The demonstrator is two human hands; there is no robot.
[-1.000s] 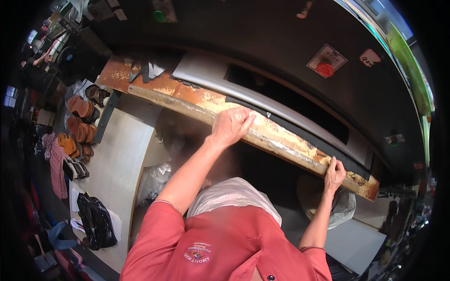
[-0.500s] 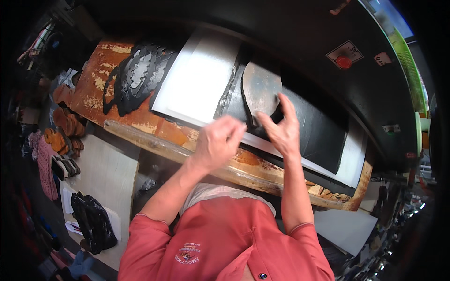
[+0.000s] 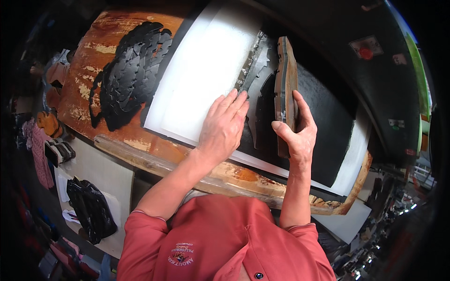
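My right hand (image 3: 301, 136) grips a cutting die (image 3: 291, 70), a thick curved plate with a dark metal edge, thumb on one side and fingers on the other. The die stands tilted up on its edge over a black sheet (image 3: 323, 126). Left of the die, a curved cut outline and a notched strip of black material (image 3: 259, 77) show in the sheet. My left hand (image 3: 221, 126) lies flat with fingers stretched out, over the sheet's left edge beside the white board (image 3: 192, 75), holding nothing.
A pile of black cut pieces with scalloped edges (image 3: 136, 70) lies on the worn brown table (image 3: 84, 89) at the left. A dark machine body with a red button (image 3: 365, 52) overhangs the far right side. A wooden rail (image 3: 140, 157) runs along the table's near edge.
The die, flat on the black sheet before, is now tipped up on edge in my right hand. My left hand has come down and its fingers have straightened onto the sheet's edge.
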